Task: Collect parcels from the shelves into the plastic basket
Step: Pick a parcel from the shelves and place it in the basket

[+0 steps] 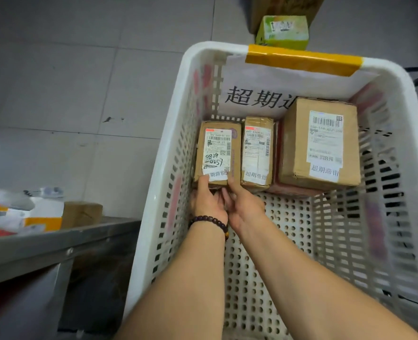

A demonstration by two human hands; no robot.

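Our forearms reach down into the white plastic basket [154, 204], with a beaded bracelet [209, 220] on the left wrist. Our left hand [209, 204] and right hand [244, 207] both grip the near end of the small parcel [217, 153], the left thumb on its label and the fingers curled beneath. It lies in the basket's far left corner. Just beside it sits a narrow parcel [257, 153], then a larger carton [320, 143]. Behind them hangs a taped paper sign [276, 79], and beyond the basket stands a green box [284, 31].

White basket [158, 168] — small parcel [217, 153], narrow parcel [257, 153], large parcel [320, 143] along its far wall
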